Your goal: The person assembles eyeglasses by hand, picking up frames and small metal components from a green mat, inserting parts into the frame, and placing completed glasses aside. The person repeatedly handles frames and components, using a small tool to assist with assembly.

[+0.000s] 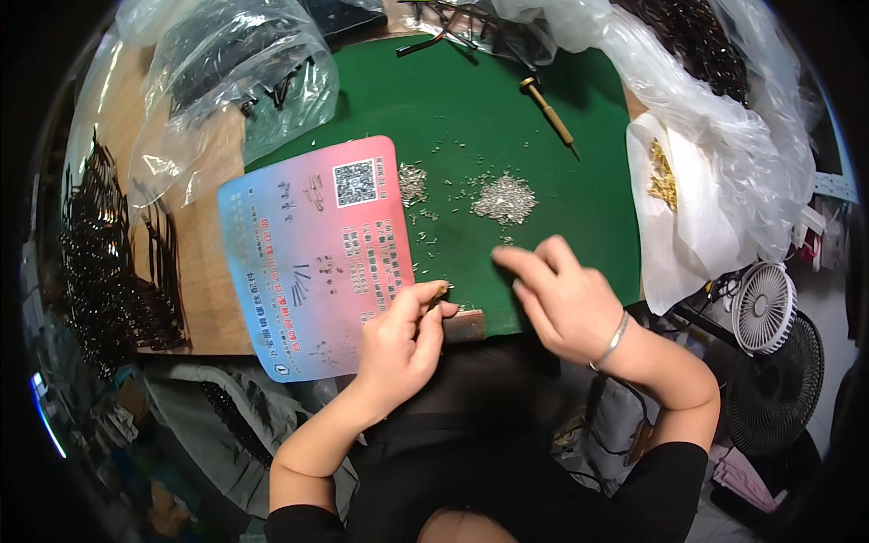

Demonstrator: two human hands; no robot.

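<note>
We see the left hand (398, 339) at the near edge of the green mat (579, 208), closed around a small dark part (441, 291) that is pinched between thumb and fingers. The right hand (561, 299) holds nothing; its fingers (507, 256) are stretched toward loose screws just below the screw pile (505, 199). We judge the screws very light, hard and slippery, so they roll easily; it is best to pinch one by its sides with two fingertips. A pink-blue card (312, 253) lies at the left, a screwdriver (548, 110) farther away.
</note>
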